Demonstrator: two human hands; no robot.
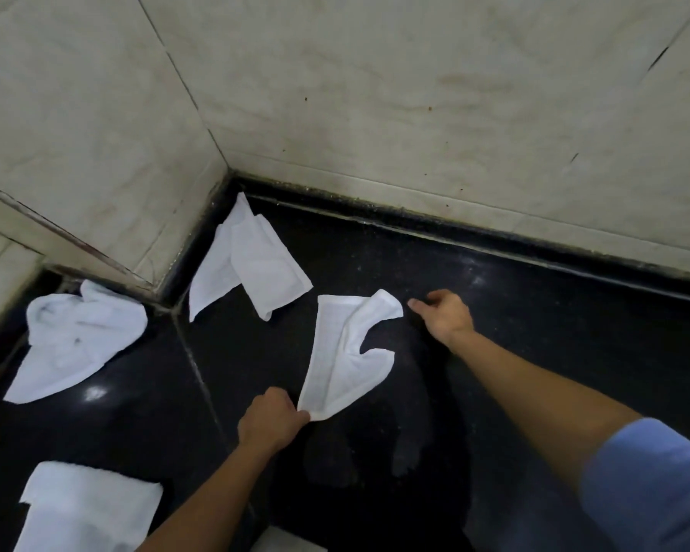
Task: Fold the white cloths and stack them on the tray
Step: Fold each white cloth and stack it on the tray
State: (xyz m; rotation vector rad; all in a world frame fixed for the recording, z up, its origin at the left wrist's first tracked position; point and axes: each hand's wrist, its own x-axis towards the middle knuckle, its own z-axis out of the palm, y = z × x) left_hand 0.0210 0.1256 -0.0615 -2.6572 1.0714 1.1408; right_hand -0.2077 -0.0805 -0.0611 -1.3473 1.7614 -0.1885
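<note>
Left hand [269, 422] pinches near corner of middle cloth [347, 352]; right hand [445, 316] loosely curled, empty, beside far corner. Step: spreading flat. Next: probably grasp far corner.

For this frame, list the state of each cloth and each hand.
Middle white cloth: crumpled, near corner pinched by left hand.
Back white cloth by the wall corner: loosely folded, untouched.
Far-left white cloth: crumpled, untouched.
Bottom-left white cloth: lying flat.
Left hand: shut on cloth corner.
Right hand: open, empty, beside the cloth.
</note>
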